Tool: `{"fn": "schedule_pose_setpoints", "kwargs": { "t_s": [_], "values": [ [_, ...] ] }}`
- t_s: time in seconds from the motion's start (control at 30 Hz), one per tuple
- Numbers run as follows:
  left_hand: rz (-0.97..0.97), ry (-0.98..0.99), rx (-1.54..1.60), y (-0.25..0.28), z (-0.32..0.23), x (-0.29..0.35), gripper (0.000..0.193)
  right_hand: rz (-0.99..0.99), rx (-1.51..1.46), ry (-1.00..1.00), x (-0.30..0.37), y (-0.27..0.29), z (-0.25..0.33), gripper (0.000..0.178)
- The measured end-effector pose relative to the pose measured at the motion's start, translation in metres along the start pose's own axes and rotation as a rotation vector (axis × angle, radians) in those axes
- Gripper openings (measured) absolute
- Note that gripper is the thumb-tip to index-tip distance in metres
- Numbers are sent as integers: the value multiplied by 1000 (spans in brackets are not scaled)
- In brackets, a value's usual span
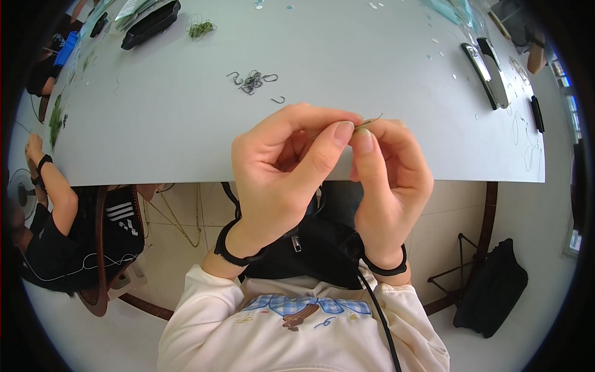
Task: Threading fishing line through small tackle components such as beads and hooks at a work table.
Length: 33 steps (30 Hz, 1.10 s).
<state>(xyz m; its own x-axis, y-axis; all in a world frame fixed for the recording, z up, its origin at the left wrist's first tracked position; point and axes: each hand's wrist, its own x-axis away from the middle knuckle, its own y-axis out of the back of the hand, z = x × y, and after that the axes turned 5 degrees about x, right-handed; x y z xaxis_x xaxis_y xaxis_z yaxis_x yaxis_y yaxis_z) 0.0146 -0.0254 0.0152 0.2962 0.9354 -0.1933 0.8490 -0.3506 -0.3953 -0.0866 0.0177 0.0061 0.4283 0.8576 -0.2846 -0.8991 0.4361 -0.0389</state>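
Both my hands meet just above the table's near edge, thumbs and index fingertips almost touching. My left hand (276, 164) is closed in a pinch, and so is my right hand (393, 170). Between them they grip a thin greenish strand (364, 125), whose fine dark end curves up past the right fingertips. Most of it is hidden by the fingers. Beyond my left hand lies a small pile of dark metal hooks (251, 82), with one loose hook (278, 100) nearer to me. A tangle of green thread (200, 28) rests farther back.
On the grey table (347, 62) are a black tray (150, 26) at far left, a long black-and-silver stapler (486, 74) and a black marker (537, 114) at right. A co-worker's arm (62, 186) reaches the left edge. A black bag (493, 288) stands on the floor.
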Motion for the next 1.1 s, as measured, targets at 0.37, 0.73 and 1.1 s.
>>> {"fn": "schedule_pose_setpoints", "kwargs": {
  "t_s": [0.37, 0.73, 1.1],
  "values": [
    [-26, 20, -50, 2, 2, 1, 9, -26, -11, 62, 2, -1, -3, 8],
    [-4, 22, -60, 3, 0, 2, 9, -19, 58, 37, -1, -2, -1, 8],
    [1, 8, -59, 4, 0, 2, 9, -14, 68, 42, -1, -3, 0, 7]
  ]
}}
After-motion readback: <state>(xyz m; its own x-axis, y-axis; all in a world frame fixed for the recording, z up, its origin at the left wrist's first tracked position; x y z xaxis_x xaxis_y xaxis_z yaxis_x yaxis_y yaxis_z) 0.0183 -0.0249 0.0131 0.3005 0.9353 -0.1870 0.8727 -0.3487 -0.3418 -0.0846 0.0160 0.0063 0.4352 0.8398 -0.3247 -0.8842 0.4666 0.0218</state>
